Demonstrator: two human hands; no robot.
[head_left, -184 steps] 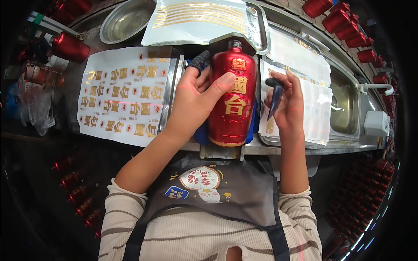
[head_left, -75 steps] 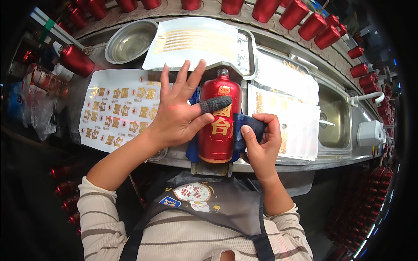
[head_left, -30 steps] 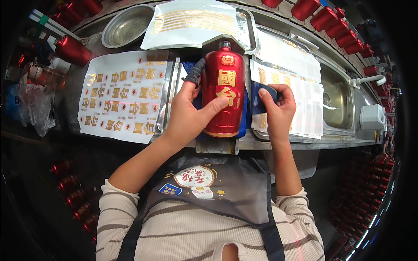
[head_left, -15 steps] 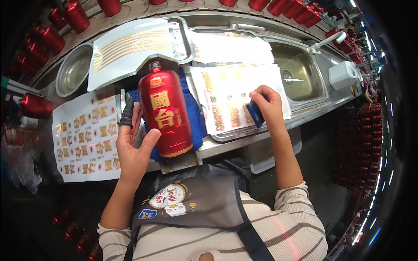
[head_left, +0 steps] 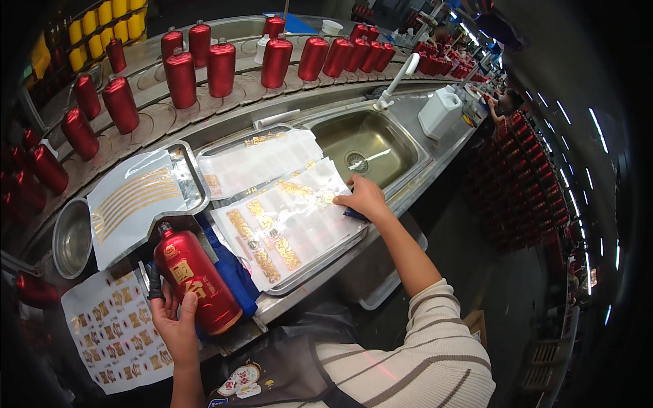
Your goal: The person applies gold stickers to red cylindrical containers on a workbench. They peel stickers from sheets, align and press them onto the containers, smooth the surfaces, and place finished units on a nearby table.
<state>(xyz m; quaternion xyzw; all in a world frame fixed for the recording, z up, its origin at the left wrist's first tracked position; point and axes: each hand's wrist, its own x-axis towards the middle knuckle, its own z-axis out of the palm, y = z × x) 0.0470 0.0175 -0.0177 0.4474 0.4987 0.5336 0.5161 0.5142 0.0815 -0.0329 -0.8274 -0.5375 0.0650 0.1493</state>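
Observation:
A glossy red bottle point(head_left: 214, 299) with gold characters lies tilted on a metal cradle, over a blue cloth point(head_left: 238, 280). My left hand point(head_left: 174, 330) is at its left side, thumb across the front and fingers along the edge; a black wrap covers one finger. My right hand point(head_left: 367, 200) is at the right edge of a white sheet of gold decals point(head_left: 299, 211), thumb and index finger pinched together at the sheet. A small dark blue flat tool point(head_left: 354, 213) shows under that hand, mostly hidden by the fingers.
More decal sheets lie around: gold stripes point(head_left: 136, 197) behind the bottle, gold characters point(head_left: 119, 333) at left. A round metal bowl point(head_left: 73, 238) stands far left. Beyond run a sink point(head_left: 367, 146) with a white tap point(head_left: 401, 75), a white jug point(head_left: 441, 112) and a conveyor of red bottles point(head_left: 221, 68).
My view has swung up and right, showing more of the conveyor. My right hand has moved to the decal sheet's far right edge. My left hand stays at the bottle.

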